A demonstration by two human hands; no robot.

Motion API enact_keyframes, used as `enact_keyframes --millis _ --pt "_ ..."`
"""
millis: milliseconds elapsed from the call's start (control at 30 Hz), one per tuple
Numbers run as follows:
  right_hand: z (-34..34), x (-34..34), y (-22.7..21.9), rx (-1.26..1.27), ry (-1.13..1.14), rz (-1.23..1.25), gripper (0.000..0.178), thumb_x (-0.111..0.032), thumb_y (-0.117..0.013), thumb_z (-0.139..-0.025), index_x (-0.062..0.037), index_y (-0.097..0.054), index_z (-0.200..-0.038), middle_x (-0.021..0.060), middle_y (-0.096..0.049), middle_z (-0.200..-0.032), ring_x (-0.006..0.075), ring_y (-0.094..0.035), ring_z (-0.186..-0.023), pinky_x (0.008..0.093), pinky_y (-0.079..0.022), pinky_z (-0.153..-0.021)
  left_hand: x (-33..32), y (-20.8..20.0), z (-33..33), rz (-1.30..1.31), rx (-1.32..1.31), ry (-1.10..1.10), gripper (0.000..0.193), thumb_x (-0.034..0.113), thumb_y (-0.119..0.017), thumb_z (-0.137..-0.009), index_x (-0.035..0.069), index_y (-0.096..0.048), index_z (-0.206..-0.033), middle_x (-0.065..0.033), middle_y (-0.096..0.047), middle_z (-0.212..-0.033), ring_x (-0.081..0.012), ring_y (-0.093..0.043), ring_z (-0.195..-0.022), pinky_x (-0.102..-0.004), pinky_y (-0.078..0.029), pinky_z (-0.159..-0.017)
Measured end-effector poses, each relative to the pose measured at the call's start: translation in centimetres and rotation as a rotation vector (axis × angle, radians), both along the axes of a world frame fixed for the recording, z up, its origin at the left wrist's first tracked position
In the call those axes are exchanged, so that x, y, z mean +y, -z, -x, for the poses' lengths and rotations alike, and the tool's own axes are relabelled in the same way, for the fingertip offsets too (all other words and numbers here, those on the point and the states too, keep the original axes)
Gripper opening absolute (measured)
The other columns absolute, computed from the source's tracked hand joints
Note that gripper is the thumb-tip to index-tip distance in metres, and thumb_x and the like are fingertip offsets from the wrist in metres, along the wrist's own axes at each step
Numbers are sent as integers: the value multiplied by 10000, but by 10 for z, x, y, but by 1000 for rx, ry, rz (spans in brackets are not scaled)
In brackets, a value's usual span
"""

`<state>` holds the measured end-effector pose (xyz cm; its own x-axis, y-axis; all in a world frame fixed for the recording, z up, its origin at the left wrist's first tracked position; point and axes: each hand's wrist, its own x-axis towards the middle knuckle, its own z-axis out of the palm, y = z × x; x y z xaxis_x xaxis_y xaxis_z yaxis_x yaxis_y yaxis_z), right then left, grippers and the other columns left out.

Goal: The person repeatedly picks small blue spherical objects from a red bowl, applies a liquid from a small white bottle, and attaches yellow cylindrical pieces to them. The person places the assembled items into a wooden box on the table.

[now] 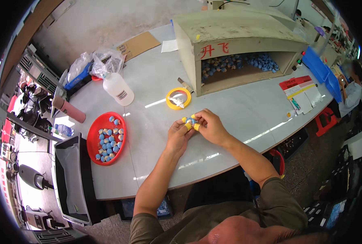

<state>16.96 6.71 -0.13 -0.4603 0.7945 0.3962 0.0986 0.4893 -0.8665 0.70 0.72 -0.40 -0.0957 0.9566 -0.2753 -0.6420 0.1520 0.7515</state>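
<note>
Above the middle of the grey table, my left hand (177,135) and my right hand (210,127) meet around a small blue and pale figure-like piece (190,120). Yellow tape or finger covers wrap several of my fingertips, which pinch the piece from both sides. Its exact shape is mostly hidden by the fingers. Just beyond my hands lies a yellow round dish (169,102) with crumpled white material (177,101) in it. To the left, a red bowl (89,140) holds many similar small blue and cream pieces (106,143).
A beige metal box (189,61) with an open front stands at the back, blue pieces inside. A white plastic bottle (118,89), a pink flask (69,109) and a black bin (77,179) are at left. Papers (301,92) and blue trays (317,67) lie right, near another person (350,91).
</note>
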Motion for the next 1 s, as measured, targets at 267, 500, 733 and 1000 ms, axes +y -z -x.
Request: enact_keyframes --millis 267,500,733,1000 --pt "4 -7 -1 -80 61 -217 333 99 -705 -822 -23 -641 -1125 103 -655 -1091 202 -695 -833 303 -546 -643 1 17 7 17 -100 15 233 38 -585 -1006 35 -481 -1214 -120 -641 -1179 -202 -679 -1055 -325 -585 -918" --pt "-10 16 4 26 -35 60 295 52 -716 -865 -25 -644 -1141 62 -679 -1076 136 -661 -910 260 -508 -696 2 2 7 31 -148 109 161 88 -547 -1051 50 -544 -1208 -140 -670 -1198 -220 -694 -1094 -333 -586 -963" --pt "-18 20 -1 3 -110 42 278 55 -724 -861 -15 -678 -1126 61 -690 -1072 125 -642 -885 260 -503 -708 2 5 12 23 -112 157 261 73 -604 -1020 39 -551 -1273 -135 -690 -1177 -216 -715 -1050 -318 -610 -913" --pt "-19 16 -10 -40 -161 -42 279 79 -720 -837 4 -689 -1104 85 -686 -1068 150 -648 -825 270 -523 -712 1 3 5 -13 64 129 353 -21 -622 -944 -34 -527 -1284 -145 -665 -1174 -211 -705 -1018 -322 -605 -922"
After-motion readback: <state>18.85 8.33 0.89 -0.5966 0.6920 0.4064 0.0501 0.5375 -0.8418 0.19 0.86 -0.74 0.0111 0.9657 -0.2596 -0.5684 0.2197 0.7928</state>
